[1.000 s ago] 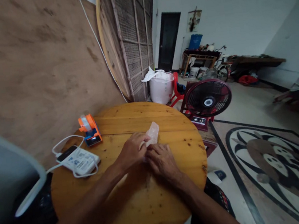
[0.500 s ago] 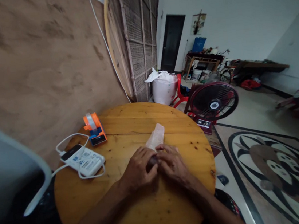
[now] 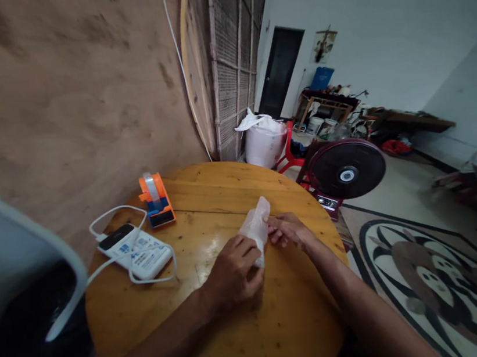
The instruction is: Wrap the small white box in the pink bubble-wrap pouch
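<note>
A piece of whitish, translucent plastic wrap (image 3: 254,228) lies at a slant on the round wooden table (image 3: 234,343), its narrow end pointing away from me. My left hand (image 3: 235,269) is closed around the near part of the wrap, and its fingers hide what may be inside. At the wrap's right edge is my right hand (image 3: 292,231), fingers stretched out and slightly bent, the fingertips at or just touching the plastic.
On the table's left side lie a white power bank (image 3: 148,259) with a looped cable and an orange-and-blue tape dispenser (image 3: 156,200). A dark red fan (image 3: 347,173) stands beyond the right edge. Behind the table are a white sack (image 3: 264,140) and a red chair (image 3: 290,151).
My hands have moved apart. The right one has shifted forward and right to the wrap's edge. The dark thing that showed between my fingers is out of sight. The view has shifted slightly.
</note>
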A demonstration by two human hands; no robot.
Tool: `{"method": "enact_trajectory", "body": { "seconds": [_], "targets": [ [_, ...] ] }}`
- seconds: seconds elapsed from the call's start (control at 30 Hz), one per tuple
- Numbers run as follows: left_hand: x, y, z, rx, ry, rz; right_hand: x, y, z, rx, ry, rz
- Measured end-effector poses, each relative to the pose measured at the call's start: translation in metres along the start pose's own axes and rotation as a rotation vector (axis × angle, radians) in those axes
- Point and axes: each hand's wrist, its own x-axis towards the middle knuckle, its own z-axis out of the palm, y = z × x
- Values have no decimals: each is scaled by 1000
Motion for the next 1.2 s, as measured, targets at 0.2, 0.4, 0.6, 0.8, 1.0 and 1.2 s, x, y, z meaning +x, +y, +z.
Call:
{"method": "enact_trajectory", "body": {
  "seconds": [0.2,0.4,0.6,0.8,1.0,1.2],
  "targets": [
    [0,0,0,0,12,4,17,-10,12,1,-14,-11],
    [0,-1,0,1,28,8,28,-3,20,68,62,-90],
    [1,0,-1,0,19,10,26,4,22,259,80,-189],
    [2,2,1,8,46,-2,25,5,29,435,65,-243],
    [2,4,3,21,24,-20,24,0,36,499,56,-353],
    [1,6,5,49,-11,-56,15,-2,41,431,89,-472]
  ]
}}
